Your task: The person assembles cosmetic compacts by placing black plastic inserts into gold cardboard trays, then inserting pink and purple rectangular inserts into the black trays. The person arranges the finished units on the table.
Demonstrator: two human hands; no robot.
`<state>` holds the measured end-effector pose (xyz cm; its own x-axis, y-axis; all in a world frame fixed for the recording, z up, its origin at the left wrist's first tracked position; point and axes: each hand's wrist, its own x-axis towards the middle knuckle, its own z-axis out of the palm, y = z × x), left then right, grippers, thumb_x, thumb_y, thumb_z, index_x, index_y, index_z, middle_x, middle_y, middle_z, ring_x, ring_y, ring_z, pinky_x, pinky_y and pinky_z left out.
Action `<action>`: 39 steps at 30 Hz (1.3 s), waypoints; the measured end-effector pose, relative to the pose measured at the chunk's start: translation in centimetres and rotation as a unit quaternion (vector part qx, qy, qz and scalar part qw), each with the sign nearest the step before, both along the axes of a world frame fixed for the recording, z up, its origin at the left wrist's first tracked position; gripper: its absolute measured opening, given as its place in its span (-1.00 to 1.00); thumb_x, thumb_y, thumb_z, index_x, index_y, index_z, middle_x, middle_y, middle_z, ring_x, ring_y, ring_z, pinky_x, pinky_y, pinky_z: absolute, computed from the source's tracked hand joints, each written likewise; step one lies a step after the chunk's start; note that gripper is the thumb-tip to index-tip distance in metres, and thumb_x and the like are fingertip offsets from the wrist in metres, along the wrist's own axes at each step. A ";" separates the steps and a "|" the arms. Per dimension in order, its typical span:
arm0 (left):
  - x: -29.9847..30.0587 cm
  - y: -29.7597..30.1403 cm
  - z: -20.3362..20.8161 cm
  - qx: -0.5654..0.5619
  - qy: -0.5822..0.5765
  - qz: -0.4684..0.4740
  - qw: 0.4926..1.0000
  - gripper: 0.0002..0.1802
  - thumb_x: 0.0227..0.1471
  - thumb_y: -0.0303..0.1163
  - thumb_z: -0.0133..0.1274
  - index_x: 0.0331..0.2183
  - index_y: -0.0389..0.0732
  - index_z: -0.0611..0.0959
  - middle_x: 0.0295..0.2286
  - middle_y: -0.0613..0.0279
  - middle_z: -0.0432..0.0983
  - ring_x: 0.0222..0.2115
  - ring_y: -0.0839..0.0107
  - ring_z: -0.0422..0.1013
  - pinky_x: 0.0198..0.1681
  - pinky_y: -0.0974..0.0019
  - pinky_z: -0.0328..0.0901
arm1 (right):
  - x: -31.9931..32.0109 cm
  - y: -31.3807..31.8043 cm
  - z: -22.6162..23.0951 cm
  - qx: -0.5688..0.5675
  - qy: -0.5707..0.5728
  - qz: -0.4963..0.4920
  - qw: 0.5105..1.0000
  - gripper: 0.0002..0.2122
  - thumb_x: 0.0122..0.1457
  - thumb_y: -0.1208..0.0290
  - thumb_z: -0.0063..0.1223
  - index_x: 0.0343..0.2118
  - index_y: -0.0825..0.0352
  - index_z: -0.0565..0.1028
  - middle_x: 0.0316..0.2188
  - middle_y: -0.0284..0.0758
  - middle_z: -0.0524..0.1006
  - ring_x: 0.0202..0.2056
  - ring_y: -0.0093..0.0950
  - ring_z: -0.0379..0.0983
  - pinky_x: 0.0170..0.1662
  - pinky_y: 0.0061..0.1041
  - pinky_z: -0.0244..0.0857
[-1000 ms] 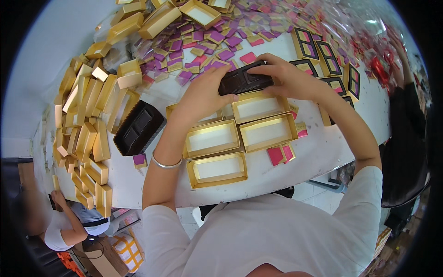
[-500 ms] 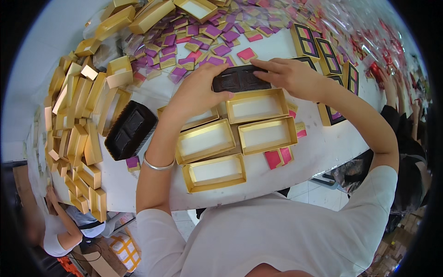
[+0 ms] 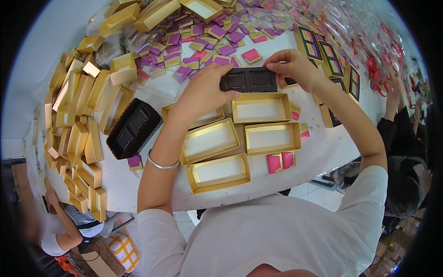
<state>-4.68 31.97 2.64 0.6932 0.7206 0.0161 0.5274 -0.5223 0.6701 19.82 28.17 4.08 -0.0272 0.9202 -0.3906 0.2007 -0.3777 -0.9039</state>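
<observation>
A dark brown plastic tray insert (image 3: 248,80) with two square recesses is held over the far side of a group of open gold boxes. My left hand (image 3: 205,90) grips its left end, thumb along the near edge. At the far right corner, my right hand (image 3: 293,69) pinches the insert between thumb and fingertips. Just below it lies an open gold box (image 3: 261,121) with a white bottom. Nearer me are three more boxes: a right one (image 3: 273,152), a left one (image 3: 210,159) and a front one (image 3: 219,188). Another gold box (image 3: 203,119) is partly hidden by my left forearm.
A stack of dark inserts (image 3: 131,129) lies left of my forearm. Piled gold boxes (image 3: 85,101) fill the left side. Purple and pink packets (image 3: 221,48) spread across the back. Filled boxes (image 3: 330,57) stand at right, near red items and another person's hands (image 3: 394,87).
My right hand has gone from fingers stretched across the insert to a pinch on its far right corner. More of the insert's top shows. The view has shifted slightly.
</observation>
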 end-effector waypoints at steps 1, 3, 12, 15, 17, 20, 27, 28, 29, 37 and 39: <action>0.0 0.0 -0.1 0.011 -0.004 0.000 1.000 -0.25 -0.24 -0.27 0.29 0.01 -0.33 0.42 -0.20 0.07 0.40 -0.27 0.26 0.38 -0.20 0.31 0.30 | -0.3 -0.1 0.4 0.003 -0.041 0.009 0.999 -0.92 0.08 0.55 0.08 -0.35 0.37 0.52 -0.48 -0.35 0.49 -0.58 -0.59 0.38 -0.50 -0.62 0.25; 0.0 -0.3 -0.2 0.016 -0.008 0.002 1.000 -0.25 -0.23 -0.25 0.28 0.02 -0.34 0.41 -0.20 0.05 0.40 -0.25 0.24 0.38 -0.19 0.31 0.29 | -0.5 -0.3 -0.5 0.148 -0.194 0.064 0.968 -0.92 0.05 0.59 0.07 -0.36 0.37 0.49 -0.42 -0.31 0.46 -0.50 -0.47 0.40 -0.44 -0.55 0.27; 0.8 -1.0 -0.9 0.058 -0.016 -0.002 0.998 -0.24 -0.20 -0.15 0.23 0.00 -0.37 0.39 -0.11 -0.12 0.35 -0.06 0.00 0.30 -0.01 0.16 0.23 | -1.1 -0.7 -1.7 0.337 -0.420 0.188 0.822 -0.89 0.00 0.55 0.06 -0.39 0.36 0.40 -0.45 -0.17 0.37 -0.32 -0.14 0.35 -0.28 -0.29 0.24; -0.1 -2.0 1.3 0.147 -0.039 0.058 0.987 -0.29 -0.18 -0.10 0.23 -0.02 -0.27 0.42 -0.07 -0.06 0.33 -0.08 0.02 0.31 -0.06 0.15 0.26 | -2.4 -1.2 -1.6 0.339 -0.402 0.162 0.835 -0.95 0.01 0.59 0.02 -0.45 0.41 0.40 -0.46 -0.15 0.36 -0.37 -0.14 0.34 -0.30 -0.32 0.22; -2.3 -2.0 4.7 0.215 -0.119 0.105 0.964 -0.35 -0.16 -0.06 0.22 -0.08 -0.26 0.49 -0.14 -0.03 0.40 -0.12 0.09 0.36 -0.10 0.17 0.29 | -2.5 -1.0 -0.5 0.348 -0.350 0.154 0.856 -0.96 0.06 0.59 0.02 -0.42 0.42 0.41 -0.49 -0.25 0.35 -0.47 -0.34 0.31 -0.39 -0.46 0.19; -9.6 -0.8 8.9 0.189 -0.140 0.211 0.949 -0.39 -0.13 0.01 0.19 -0.15 -0.26 0.56 -0.25 0.00 0.49 -0.18 0.18 0.41 -0.13 0.24 0.30 | -0.9 -1.3 0.6 0.417 -0.329 0.065 0.845 -0.96 0.08 0.58 0.03 -0.40 0.40 0.44 -0.50 -0.36 0.36 -0.56 -0.59 0.19 -0.48 -0.63 0.10; -23.3 0.5 3.7 0.102 0.261 0.349 0.894 -0.50 -0.16 -0.12 0.16 -0.19 -0.23 0.60 -0.30 0.04 0.55 -0.27 0.16 0.47 -0.19 0.22 0.33 | -2.2 -2.4 0.9 0.420 -0.242 0.073 0.871 -0.96 0.10 0.57 0.02 -0.38 0.41 0.45 -0.47 -0.40 0.38 -0.51 -0.63 0.22 -0.43 -0.66 0.11; -24.5 1.1 2.9 0.095 0.231 0.356 0.901 -0.53 -0.15 -0.13 0.15 -0.21 -0.24 0.61 -0.34 0.02 0.56 -0.31 0.15 0.49 -0.22 0.22 0.34 | -2.5 -3.1 0.8 0.416 -0.239 0.077 0.874 -0.96 0.10 0.57 0.02 -0.38 0.41 0.45 -0.47 -0.39 0.38 -0.50 -0.63 0.22 -0.43 -0.66 0.11; -25.6 1.8 2.6 0.088 0.201 0.362 0.906 -0.55 -0.14 -0.15 0.14 -0.23 -0.25 0.62 -0.38 0.01 0.57 -0.35 0.14 0.50 -0.25 0.22 0.34 | -2.9 -3.3 1.3 0.435 -0.245 0.077 0.863 -0.95 0.09 0.58 0.02 -0.37 0.41 0.45 -0.45 -0.36 0.40 -0.49 -0.60 0.25 -0.42 -0.65 0.14; -22.8 -1.4 5.8 0.277 0.074 0.387 0.876 -0.52 -0.11 -0.17 0.22 -0.16 -0.24 0.57 -0.29 0.11 0.52 -0.38 0.34 0.41 -0.28 0.33 0.31 | -9.0 -6.3 2.6 0.573 -0.310 0.213 0.728 -0.89 -0.01 0.59 0.09 -0.37 0.37 0.47 -0.38 -0.26 0.43 -0.31 -0.31 0.39 -0.25 -0.39 0.28; -18.6 -5.1 6.8 0.287 0.055 0.303 0.907 -0.58 -0.11 -0.20 0.22 -0.21 -0.22 0.59 -0.32 0.16 0.52 -0.40 0.35 0.41 -0.30 0.33 0.31 | -10.3 -6.4 2.6 0.577 -0.309 0.240 0.717 -0.90 -0.01 0.56 0.10 -0.39 0.36 0.47 -0.39 -0.26 0.43 -0.28 -0.30 0.38 -0.23 -0.36 0.28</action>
